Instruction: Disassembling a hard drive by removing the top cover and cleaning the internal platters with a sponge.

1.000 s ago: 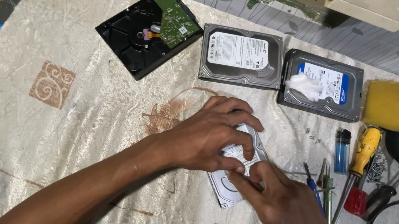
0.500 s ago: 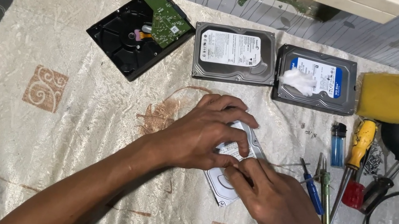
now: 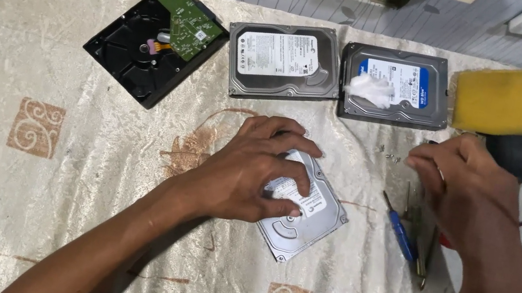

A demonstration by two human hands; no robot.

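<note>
The left hand (image 3: 248, 176) presses flat on a silver hard drive (image 3: 303, 211) with a white label. The right hand (image 3: 465, 186), blurry and loosely curled, hovers at three o'clock above the screwdrivers (image 3: 403, 232).

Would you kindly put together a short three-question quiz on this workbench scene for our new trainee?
1. True or false: the left hand rests on a silver hard drive lying on the cloth.
2. Which thing sits on the blue-labelled hard drive? A) a white wad B) a screwdriver C) a coin
3. Fill in: the opened black hard drive carries a ____ circuit board.

Key
1. True.
2. A, the white wad.
3. Green.
</note>
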